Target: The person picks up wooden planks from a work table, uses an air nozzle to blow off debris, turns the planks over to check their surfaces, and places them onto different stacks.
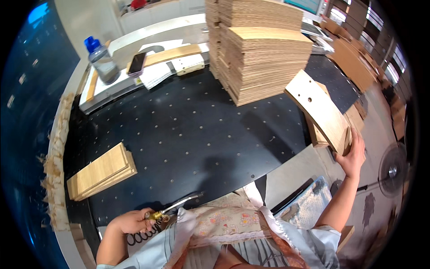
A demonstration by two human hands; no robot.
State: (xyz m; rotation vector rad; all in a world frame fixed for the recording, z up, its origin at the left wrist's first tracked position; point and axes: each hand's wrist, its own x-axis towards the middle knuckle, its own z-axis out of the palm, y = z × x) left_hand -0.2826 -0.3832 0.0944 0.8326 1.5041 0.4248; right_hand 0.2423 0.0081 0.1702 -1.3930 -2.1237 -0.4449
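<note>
Head view: right hand (354, 154) clamps a curved wooden panel (320, 112) by its lower end, steadying it off the bench (197, 134); left hand (132, 220) wraps an air-blow nozzle (177, 207).

A curved wooden board (321, 111) is held at its end by the right hand (353, 154), just beside the black table (192, 134). A metal air nozzle (172, 208) is gripped by the left hand (132, 221) at the table's near edge.

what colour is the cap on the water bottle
Blue; the bottle cap shows best in the head view, at the table's far left.
</note>
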